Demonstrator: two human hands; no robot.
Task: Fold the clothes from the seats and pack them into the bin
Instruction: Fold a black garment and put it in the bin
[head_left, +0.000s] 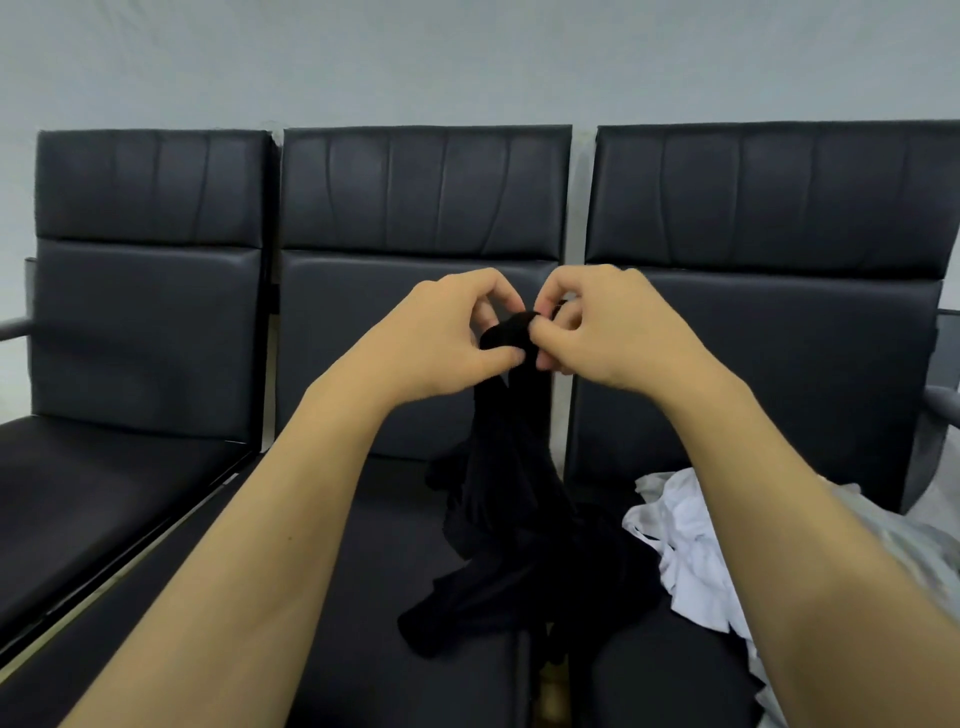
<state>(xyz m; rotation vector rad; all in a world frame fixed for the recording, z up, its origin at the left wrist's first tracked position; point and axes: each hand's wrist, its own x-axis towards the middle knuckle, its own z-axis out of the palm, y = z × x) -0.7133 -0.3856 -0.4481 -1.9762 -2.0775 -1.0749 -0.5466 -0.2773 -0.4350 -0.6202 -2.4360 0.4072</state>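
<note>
Presently: black garment, top edge pinched by left hand and right hand above the middle seat, lower part trailing on the cushion. White clothes heaped on the right seat.

we see thin black fabric garment | top edge lifted, rest draped on middle seat | crumpled white cloth on right seat

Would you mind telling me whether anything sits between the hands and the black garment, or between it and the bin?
Nothing separates them: the left hand and right hand both pinch the black garment at its top. The bin is not in view, so that path cannot be judged.
</note>
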